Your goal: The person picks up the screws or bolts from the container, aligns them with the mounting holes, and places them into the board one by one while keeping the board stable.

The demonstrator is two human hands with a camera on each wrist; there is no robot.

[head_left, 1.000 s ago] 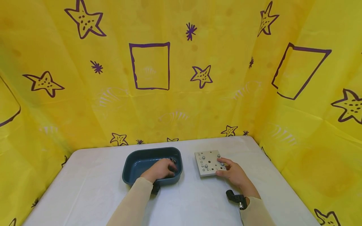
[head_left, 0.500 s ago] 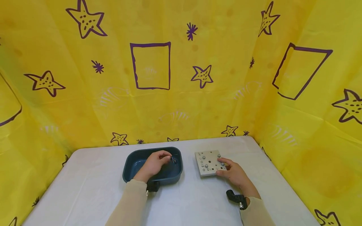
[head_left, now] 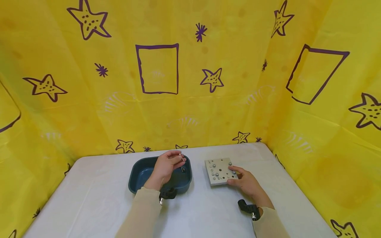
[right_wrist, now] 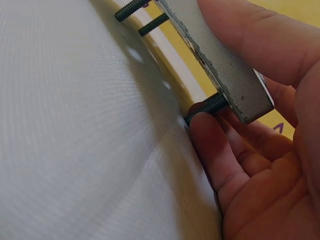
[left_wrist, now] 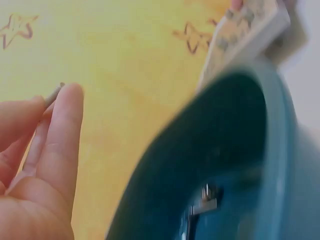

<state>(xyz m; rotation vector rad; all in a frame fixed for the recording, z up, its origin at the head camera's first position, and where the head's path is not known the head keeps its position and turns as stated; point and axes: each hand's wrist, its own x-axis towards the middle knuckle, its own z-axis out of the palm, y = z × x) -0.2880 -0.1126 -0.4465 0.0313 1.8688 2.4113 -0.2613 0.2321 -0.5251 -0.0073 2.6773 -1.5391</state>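
My left hand (head_left: 165, 167) is raised over the blue tray (head_left: 137, 188), pinching a small metal screw (head_left: 182, 158) between thumb and fingers. In the left wrist view only the tip of the screw (left_wrist: 54, 95) shows past the fingertips. To the right, my right hand (head_left: 248, 183) grips the near right corner of a grey metal plate (head_left: 220, 165) with holes and several bolts set in it. Seen from the right wrist, threaded bolt shafts (right_wrist: 210, 106) stick out under the plate (right_wrist: 220, 55), and a finger touches one of them.
A few metal parts (head_left: 183, 169) lie in the right end of the tray. White cloth (head_left: 202, 211) covers the table, and a yellow patterned curtain (head_left: 190, 109) closes it off behind and at the sides. A black camera mount (head_left: 248, 208) sits at the right wrist.
My left hand has come up from the tray's bottom, where its fingers were among the metal parts, and now holds a screw above it. The right hand and plate have stayed put.
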